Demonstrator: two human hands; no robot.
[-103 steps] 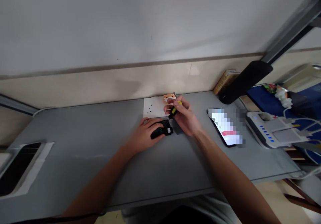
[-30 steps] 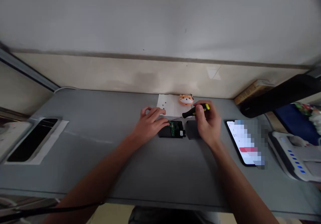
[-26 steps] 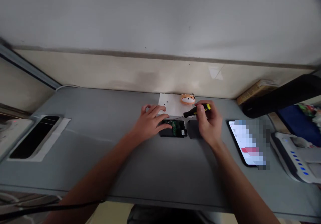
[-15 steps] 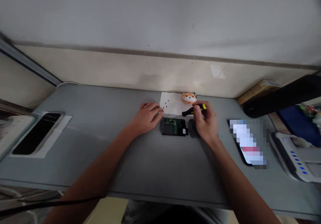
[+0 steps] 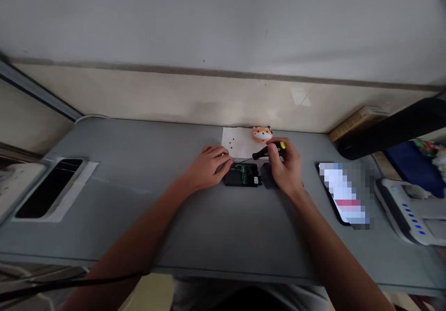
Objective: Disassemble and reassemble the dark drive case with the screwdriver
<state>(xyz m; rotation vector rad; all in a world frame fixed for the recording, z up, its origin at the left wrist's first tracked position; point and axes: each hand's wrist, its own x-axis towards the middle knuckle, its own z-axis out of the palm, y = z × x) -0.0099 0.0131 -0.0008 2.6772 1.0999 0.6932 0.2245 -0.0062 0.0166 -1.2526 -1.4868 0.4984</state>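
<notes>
The right hand [image 5: 285, 165], gripping a black-and-yellow screwdriver [image 5: 260, 154], partly hides a dark-grey block [image 5: 267, 177]. Before white paper [image 5: 241, 147] lies a flat black case with green circuitry [image 5: 243, 176]; the left hand [image 5: 211, 166], grip unclear, hides one corner.

Dim, diffuse light: soft shadows mark the far wall [image 5: 174, 93], faint glare the desk [image 5: 135, 189] at left. The lit phone screen [image 5: 339, 194] at right is partly pixelated; edges show wide-angle distortion.

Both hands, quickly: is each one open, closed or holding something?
Left hand: partly curled at the left end of the black device; its grip cannot be told.
Right hand: closed around a black-and-yellow screwdriver.
</notes>
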